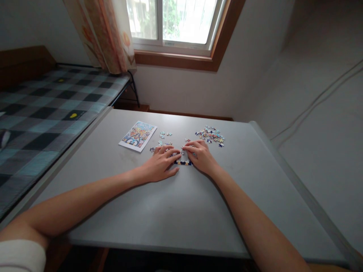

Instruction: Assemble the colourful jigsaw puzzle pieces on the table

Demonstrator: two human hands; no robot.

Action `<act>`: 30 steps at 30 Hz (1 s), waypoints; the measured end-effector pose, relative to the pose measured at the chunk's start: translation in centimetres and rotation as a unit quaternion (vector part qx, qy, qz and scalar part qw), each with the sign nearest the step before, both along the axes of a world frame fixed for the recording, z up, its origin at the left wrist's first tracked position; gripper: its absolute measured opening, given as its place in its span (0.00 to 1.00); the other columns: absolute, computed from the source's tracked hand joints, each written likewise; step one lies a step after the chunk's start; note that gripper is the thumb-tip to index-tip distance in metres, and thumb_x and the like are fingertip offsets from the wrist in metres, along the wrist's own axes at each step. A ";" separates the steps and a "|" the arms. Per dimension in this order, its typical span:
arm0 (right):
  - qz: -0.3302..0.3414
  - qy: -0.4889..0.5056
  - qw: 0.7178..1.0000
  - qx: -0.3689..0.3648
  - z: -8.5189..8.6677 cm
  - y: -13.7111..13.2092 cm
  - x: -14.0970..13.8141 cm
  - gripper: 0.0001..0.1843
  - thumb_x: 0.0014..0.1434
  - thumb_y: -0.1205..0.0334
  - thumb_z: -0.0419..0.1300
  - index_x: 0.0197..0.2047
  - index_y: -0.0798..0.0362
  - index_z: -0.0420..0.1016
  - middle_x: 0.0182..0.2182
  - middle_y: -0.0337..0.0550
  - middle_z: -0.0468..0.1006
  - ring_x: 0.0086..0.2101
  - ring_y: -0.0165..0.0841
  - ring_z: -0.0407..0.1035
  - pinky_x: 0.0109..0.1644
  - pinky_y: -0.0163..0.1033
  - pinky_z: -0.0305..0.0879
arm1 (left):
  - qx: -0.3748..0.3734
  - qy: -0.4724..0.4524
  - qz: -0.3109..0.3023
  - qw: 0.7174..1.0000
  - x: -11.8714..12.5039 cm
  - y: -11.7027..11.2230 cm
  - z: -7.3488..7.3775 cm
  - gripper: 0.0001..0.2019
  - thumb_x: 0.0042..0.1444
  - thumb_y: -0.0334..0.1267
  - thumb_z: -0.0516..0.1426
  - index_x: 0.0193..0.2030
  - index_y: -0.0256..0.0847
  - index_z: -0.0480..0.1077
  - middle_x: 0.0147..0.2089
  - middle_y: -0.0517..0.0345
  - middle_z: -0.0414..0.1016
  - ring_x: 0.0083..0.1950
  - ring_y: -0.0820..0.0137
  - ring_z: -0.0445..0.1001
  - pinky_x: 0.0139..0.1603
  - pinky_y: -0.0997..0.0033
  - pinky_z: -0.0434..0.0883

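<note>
Your left hand (pixel 160 166) and right hand (pixel 200 156) press flat, fingers together, on joined puzzle pieces (pixel 183 161) mid-frame, bare table (pixel 181 215) stretching toward the lower edge.

2 hands (pixel 181 160), 1 picture card (pixel 137 136), 1 piece pile (pixel 210 135)

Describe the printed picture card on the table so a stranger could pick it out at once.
On the grey table below the window, look left of the two hands, on the side nearest the checked bed. The picture card lies flat there, tilted: one whole colourful rectangle with a white border, unlike the small loose puzzle pieces scattered to its right.
</note>
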State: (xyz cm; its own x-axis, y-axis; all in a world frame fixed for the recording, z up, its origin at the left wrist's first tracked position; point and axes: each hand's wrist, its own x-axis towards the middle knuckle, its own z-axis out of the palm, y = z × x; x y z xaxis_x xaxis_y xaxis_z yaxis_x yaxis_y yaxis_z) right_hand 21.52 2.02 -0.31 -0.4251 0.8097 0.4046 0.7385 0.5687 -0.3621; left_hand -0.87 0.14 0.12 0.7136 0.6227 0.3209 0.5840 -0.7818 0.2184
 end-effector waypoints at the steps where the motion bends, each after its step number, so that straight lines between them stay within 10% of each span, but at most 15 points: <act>1: -0.005 -0.002 1.000 0.001 0.0 0.0 -0.1 0.15 0.64 0.62 0.52 0.48 0.47 0.78 0.46 0.46 0.77 0.48 0.42 0.61 0.53 0.50 0.59 | 0.000 0.002 0.000 1.000 0.0 0.0 0.0 0.21 0.60 0.46 0.53 0.59 0.45 0.67 0.60 0.52 0.68 0.63 0.55 0.58 0.62 0.50 0.56; 30: -0.055 -0.119 0.990 0.043 1.4 0.0 -1.5 0.11 0.64 0.61 0.55 0.40 0.52 0.78 0.38 0.45 0.80 0.43 0.39 0.65 0.50 0.45 0.52 | -0.005 -0.002 0.006 1.000 0.1 0.0 0.1 0.20 0.60 0.45 0.53 0.58 0.46 0.67 0.59 0.53 0.69 0.62 0.57 0.59 0.62 0.52 0.57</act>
State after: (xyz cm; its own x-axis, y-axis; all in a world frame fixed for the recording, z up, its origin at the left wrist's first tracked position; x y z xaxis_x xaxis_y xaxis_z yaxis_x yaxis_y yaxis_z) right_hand 20.06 2.06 1.06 -0.4272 0.8238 0.3727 0.8567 0.5006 -0.1245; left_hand -0.75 0.11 0.19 0.7045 0.6350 0.3169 0.5931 -0.7720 0.2286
